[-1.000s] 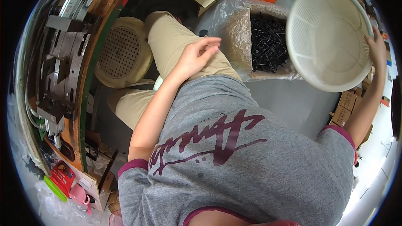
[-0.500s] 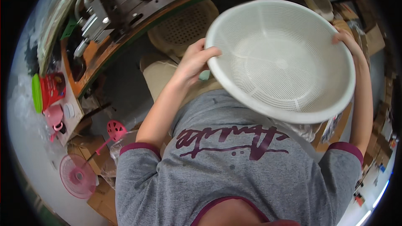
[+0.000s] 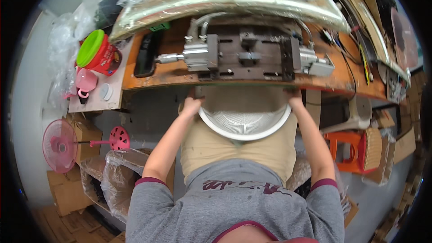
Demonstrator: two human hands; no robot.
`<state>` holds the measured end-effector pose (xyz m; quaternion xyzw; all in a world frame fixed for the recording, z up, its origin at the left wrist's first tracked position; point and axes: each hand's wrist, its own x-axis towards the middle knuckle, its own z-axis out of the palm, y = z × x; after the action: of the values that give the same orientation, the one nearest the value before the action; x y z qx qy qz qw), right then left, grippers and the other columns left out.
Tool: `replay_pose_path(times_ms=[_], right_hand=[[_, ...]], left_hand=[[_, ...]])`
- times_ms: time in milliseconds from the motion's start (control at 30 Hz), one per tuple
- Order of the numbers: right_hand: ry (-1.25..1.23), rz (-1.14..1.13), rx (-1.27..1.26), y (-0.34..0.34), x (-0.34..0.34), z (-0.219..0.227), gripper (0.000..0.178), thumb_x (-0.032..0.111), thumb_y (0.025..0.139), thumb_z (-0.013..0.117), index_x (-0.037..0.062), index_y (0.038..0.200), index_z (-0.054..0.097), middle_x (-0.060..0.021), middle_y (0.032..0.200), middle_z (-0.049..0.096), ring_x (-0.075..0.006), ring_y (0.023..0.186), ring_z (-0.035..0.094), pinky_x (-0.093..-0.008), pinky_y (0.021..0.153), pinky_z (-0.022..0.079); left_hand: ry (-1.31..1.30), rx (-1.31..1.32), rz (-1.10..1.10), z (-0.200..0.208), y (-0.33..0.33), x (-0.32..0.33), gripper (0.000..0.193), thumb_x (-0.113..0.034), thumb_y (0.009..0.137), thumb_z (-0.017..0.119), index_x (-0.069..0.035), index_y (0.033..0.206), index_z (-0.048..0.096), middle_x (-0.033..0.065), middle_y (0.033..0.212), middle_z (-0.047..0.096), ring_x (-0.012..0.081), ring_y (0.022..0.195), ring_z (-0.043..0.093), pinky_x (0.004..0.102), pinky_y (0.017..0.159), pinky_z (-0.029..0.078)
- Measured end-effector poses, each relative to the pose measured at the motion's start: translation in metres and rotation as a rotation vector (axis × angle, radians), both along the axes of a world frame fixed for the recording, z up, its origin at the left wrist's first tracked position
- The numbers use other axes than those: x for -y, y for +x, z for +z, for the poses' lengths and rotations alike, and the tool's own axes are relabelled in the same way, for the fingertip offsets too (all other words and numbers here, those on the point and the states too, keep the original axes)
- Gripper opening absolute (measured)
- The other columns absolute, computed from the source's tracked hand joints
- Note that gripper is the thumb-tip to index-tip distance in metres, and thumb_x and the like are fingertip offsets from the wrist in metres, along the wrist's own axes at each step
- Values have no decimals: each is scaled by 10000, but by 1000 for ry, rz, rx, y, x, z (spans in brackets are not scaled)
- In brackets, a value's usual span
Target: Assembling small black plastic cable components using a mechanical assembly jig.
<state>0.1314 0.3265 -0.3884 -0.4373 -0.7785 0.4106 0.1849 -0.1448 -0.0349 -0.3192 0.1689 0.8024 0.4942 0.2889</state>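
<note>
A white plastic mesh basket (image 3: 245,128) rests low over my lap, its far part hidden under the edge of the wooden workbench (image 3: 175,79). My left hand (image 3: 192,103) is closed on the basket's left rim, and my right hand (image 3: 294,100) grips its right rim; the fingertips of both are partly hidden near the bench edge. Nothing shows inside the visible part of the basket. Just beyond it, on the bench top, sits a metal clamping fixture (image 3: 247,58) with silver cylinders at both ends.
A dark phone-like slab (image 3: 145,56) lies left of the fixture. A red bucket with a green lid (image 3: 92,49) and a pink cup (image 3: 85,81) stand on a side table. Plastic-lined boxes (image 3: 121,175) and a pink fan (image 3: 60,146) are at left, an orange stool (image 3: 344,150) at right.
The basket has gone from raised at my right to low in front of me, partly under the bench. Both hands moved with it, and my view has turned toward the bench.
</note>
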Motion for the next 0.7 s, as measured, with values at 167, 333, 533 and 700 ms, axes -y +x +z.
replay_pose_path(times_ms=[167, 333, 533, 700], right_hand=[[72, -7, 262, 10, 29, 3, 714, 355, 904, 599, 85, 1483, 280, -311, 1274, 566, -468, 1155, 558, -498, 937, 484], [257, 282, 690, 23, 85, 102, 624, 283, 868, 659, 21, 1366, 389, -292, 1131, 613, -428, 1048, 620, -473, 873, 518], [192, 824, 108, 23, 143, 271, 253, 133, 862, 703, 23, 1086, 667, -128, 841, 707, -249, 760, 704, -353, 690, 554], [92, 817, -369, -50, 143, 422, 92, 75, 873, 695, 7, 934, 706, -70, 853, 713, -120, 742, 670, -263, 685, 529]], left_hand=[[-190, -43, -178, 11, 8, 6, 937, -188, 808, 712, 1, 1549, 171, 270, 1496, 393, 352, 1370, 414, 346, 1108, 350], [-468, -687, -460, 97, 49, 43, 572, -292, 860, 704, 85, 1260, 546, 291, 1252, 554, 428, 1200, 506, 438, 1022, 436], [348, -964, -630, 273, 26, 4, 272, -101, 852, 717, -64, 1121, 695, 105, 1090, 708, 255, 991, 666, 364, 872, 537], [509, -1692, -99, 380, -48, -90, 563, -183, 735, 822, -60, 1249, 628, 115, 1171, 667, 316, 994, 645, 421, 952, 479]])
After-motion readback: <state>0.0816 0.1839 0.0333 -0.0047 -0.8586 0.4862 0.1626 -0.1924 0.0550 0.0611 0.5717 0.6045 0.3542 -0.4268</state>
